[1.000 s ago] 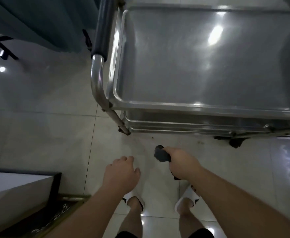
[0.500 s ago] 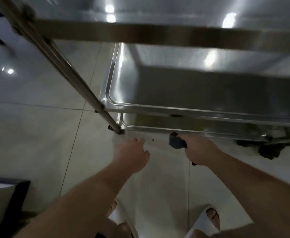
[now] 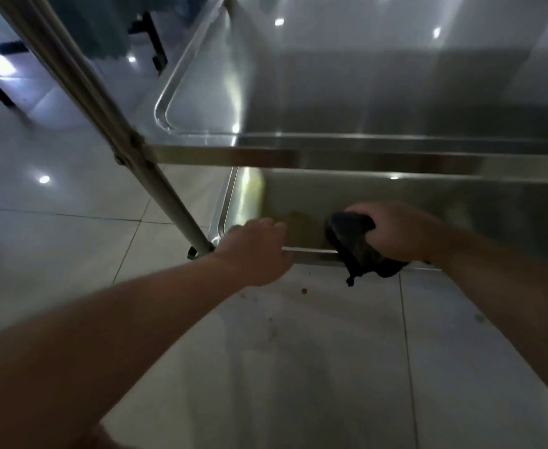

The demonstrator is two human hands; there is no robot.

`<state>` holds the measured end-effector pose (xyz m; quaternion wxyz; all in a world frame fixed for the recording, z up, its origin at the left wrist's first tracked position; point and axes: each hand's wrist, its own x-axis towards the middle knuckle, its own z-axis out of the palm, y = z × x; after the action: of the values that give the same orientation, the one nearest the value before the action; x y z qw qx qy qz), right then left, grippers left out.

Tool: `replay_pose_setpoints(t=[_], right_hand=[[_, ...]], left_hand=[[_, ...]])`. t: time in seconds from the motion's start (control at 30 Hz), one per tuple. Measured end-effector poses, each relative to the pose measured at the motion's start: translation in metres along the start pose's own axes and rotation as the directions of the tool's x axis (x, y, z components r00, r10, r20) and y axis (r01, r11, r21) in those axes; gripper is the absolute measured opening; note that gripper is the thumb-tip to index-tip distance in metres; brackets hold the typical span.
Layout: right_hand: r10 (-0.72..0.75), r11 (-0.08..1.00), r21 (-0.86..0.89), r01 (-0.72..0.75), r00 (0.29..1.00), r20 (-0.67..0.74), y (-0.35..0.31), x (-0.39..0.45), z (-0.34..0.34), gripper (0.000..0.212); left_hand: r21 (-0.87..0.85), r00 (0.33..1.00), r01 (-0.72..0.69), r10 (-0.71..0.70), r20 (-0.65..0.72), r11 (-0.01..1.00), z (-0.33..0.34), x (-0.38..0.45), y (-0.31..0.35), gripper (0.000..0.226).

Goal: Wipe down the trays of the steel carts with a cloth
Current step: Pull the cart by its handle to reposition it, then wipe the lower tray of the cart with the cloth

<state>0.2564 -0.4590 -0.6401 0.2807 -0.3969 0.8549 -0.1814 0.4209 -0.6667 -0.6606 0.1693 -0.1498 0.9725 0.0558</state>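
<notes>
Currently: dark cloth (image 3: 360,246) bunched in my right hand (image 3: 396,234), fingers curled round it, draped over the lowest tray's near rim (image 3: 311,254). My left hand (image 3: 256,251) rests on that rim, just left of the cloth.

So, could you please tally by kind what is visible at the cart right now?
Trays: 2, middle tray and bottom tray
Cloths: 1, dark cloth
Hands: 2, left hand and right hand
Cart legs: 1, leg
Total: 6
</notes>
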Motion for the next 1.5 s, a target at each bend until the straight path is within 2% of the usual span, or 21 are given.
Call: replay_pose_setpoints(t=[0.17,0.3,0.43,0.5,0.57,0.67,0.73,0.83,0.9,0.93,0.97,1.03,1.1,1.13,1.17,1.23,1.3,1.33,1.43,1.5], right_hand=[[-0.015,0.999,0.043,0.019,0.997,-0.073,-0.010,0.017,0.003,0.038],[-0.049,0.999,-0.024,0.044,0.965,-0.259,-0.024,0.039,0.013,0.037],[-0.022,1.000,-0.027,0.013,0.927,-0.376,-0.045,0.075,0.025,0.033],[-0.007,1.000,-0.003,0.006,0.889,-0.457,-0.060,0.093,0.034,0.028],[-0.009,1.000,0.014,0.020,0.845,-0.535,-0.079,0.106,0.047,0.028],[-0.079,0.995,0.002,0.099,0.804,-0.589,-0.113,0.129,0.073,0.040],[-0.104,0.989,0.035,0.146,0.833,-0.543,-0.134,0.147,0.096,0.046],[-0.116,0.972,0.163,0.168,0.950,-0.289,-0.150,0.166,0.134,0.048],[-0.182,0.978,0.085,0.189,0.980,-0.084,-0.147,0.175,0.159,0.050],[-0.200,0.979,-0.029,0.201,0.980,0.019,-0.145,0.180,0.168,0.048],[-0.202,0.971,-0.116,0.209,0.977,0.065,-0.144,0.184,0.176,0.046],[-0.216,0.965,-0.145,0.217,0.976,0.026,-0.145,0.192,0.183,0.051],[-0.173,0.977,-0.125,0.171,0.985,-0.008,-0.147,0.192,0.190,0.056],[-0.162,0.980,-0.119,0.158,0.987,-0.021,-0.146,0.189,0.195,0.058],[-0.162,0.979,-0.131,0.155,0.986,-0.045,-0.143,0.184,0.200,0.059],[-0.165,0.970,-0.197,0.146,0.983,-0.085,-0.130,0.171,0.205,0.066],[-0.117,0.962,-0.262,0.083,0.986,-0.117,-0.103,0.156,0.199,0.071],[-0.093,0.955,-0.293,0.051,0.987,-0.131,-0.085,0.148,0.193,0.072],[0.058,0.957,-0.266,-0.112,0.978,-0.201,-0.017,0.123,0.159,0.076],[0.209,0.928,-0.250,-0.276,0.942,-0.264,0.019,0.120,0.133,0.078]], left_hand=[[-0.060,0.999,0.020,-0.017,0.038,0.998,0.001,-0.006,-0.018,0.049],[-0.088,0.999,0.033,-0.030,0.027,0.996,0.014,-0.009,-0.043,0.052],[-0.138,0.997,0.067,-0.071,-0.021,0.988,0.029,-0.010,-0.073,0.051],[-0.232,0.993,0.112,-0.118,-0.010,0.966,0.036,-0.012,-0.086,0.046],[-0.397,0.982,0.187,-0.185,0.045,0.899,0.042,-0.014,-0.097,0.036],[-0.538,0.976,0.215,-0.198,0.090,0.815,0.050,-0.016,-0.118,0.017],[-0.563,0.978,0.206,-0.187,0.093,0.800,0.049,-0.020,-0.132,0.009],[-0.541,0.974,0.223,-0.158,0.165,0.811,0.046,-0.026,-0.152,0.023],[-0.505,0.953,0.278,-0.170,0.249,0.817,0.045,-0.029,-0.167,0.029],[-0.494,0.941,0.317,-0.206,0.268,0.810,0.045,-0.027,-0.175,0.029],[-0.494,0.932,0.350,-0.245,0.267,0.796,0.045,-0.026,-0.183,0.031],[-0.563,0.927,0.374,-0.293,0.232,0.737,0.046,-0.020,-0.192,0.055],[-0.721,0.945,0.288,-0.311,0.106,0.630,0.049,-0.012,-0.190,0.079],[-0.790,0.957,0.175,-0.291,-0.004,0.588,0.052,-0.006,-0.184,0.072],[-0.839,0.955,0.043,-0.270,-0.126,0.543,0.057,-0.001,-0.176,0.053],[-0.892,0.903,-0.197,-0.280,-0.327,0.407,0.064,0.010,-0.160,0.018],[-0.932,0.871,-0.285,-0.345,-0.350,0.224,0.068,0.018,-0.149,0.010],[-0.943,0.866,-0.280,-0.377,-0.330,0.182,0.069,0.021,-0.148,0.014],[-0.955,0.867,-0.247,-0.404,-0.293,0.163,0.072,0.026,-0.146,0.021],[-0.953,0.856,-0.258,-0.421,-0.302,0.158,0.072,0.026,-0.144,0.020]])
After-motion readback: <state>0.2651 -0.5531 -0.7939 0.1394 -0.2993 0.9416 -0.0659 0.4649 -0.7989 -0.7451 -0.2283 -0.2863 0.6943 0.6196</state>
